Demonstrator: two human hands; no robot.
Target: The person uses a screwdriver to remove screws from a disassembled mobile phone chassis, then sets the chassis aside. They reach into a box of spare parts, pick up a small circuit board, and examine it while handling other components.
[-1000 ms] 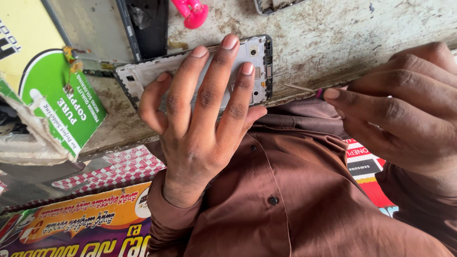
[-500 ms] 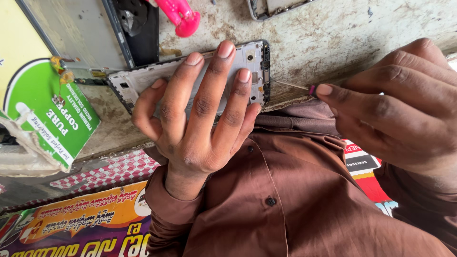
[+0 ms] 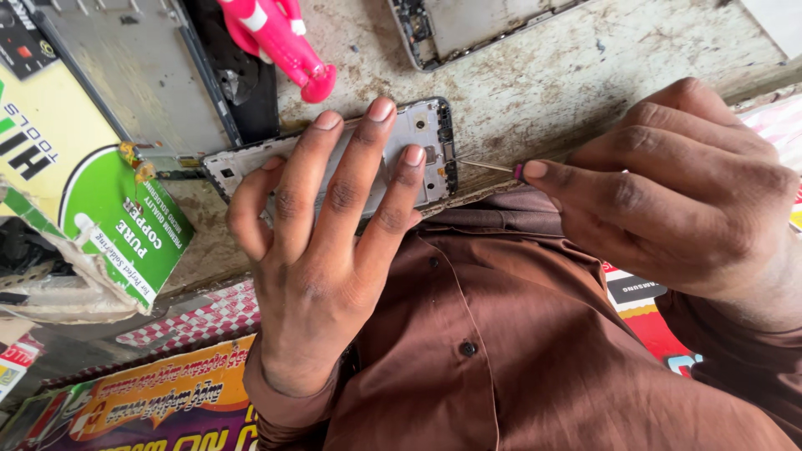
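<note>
- Head view: left hand (image 3: 322, 250) spread flat, fingers pressing down a white phone frame (image 3: 422, 138) lying at the near edge of a worn workbench (image 3: 585, 75).
- Right hand (image 3: 677, 188) pinched around a thin screwdriver (image 3: 493, 166), tip touching the frame's right end.
- Pink tool (image 3: 280, 42) and another opened phone (image 3: 468, 25) farther back.
- Green-labelled box (image 3: 109, 217) off to the left.

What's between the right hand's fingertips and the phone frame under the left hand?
In the head view, only a thin metal tool shaft spans the gap from the right hand to the edge of the phone frame; beneath it lies bare, worn workbench.
</note>
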